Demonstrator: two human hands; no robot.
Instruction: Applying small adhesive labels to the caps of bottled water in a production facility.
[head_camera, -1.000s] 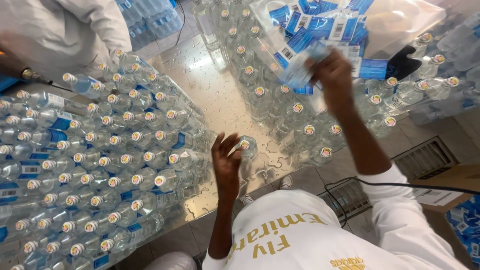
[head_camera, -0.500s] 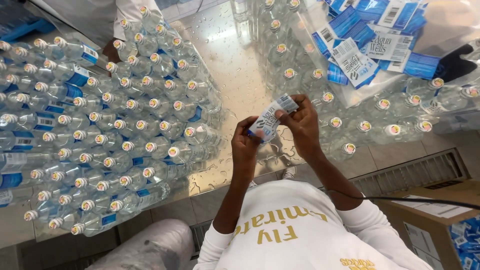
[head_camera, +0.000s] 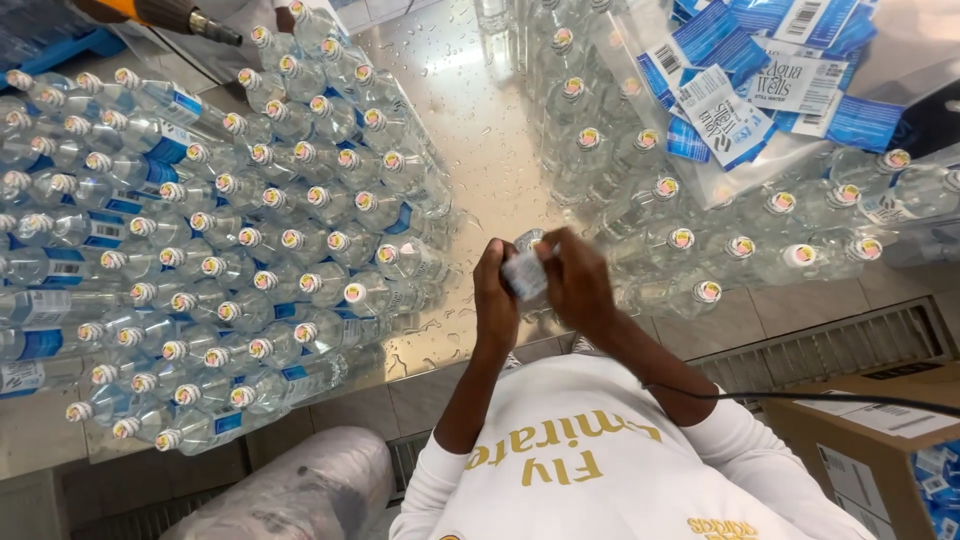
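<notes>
Wet, mirror-bright steel forms the worktop (head_camera: 470, 130), beaded with droplets. Near its front edge a clear plastic bottle (head_camera: 527, 243) is gripped between the left hand (head_camera: 493, 290) and the right hand (head_camera: 575, 285), and a blue-and-white label sleeve (head_camera: 524, 273) is pinched against it by both (blur hides the fingertips). The thin sleeve should be kept square and slid down evenly, since slick, ribbed plastic lets film bunch. Capped bottles (head_camera: 250, 230) crowd the left side; loose glossy labels (head_camera: 740, 90) are heaped at the far right corner.

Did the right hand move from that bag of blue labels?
Yes. The right hand came down from the bag of blue labels toward the body, meeting the left hand around a label.
</notes>
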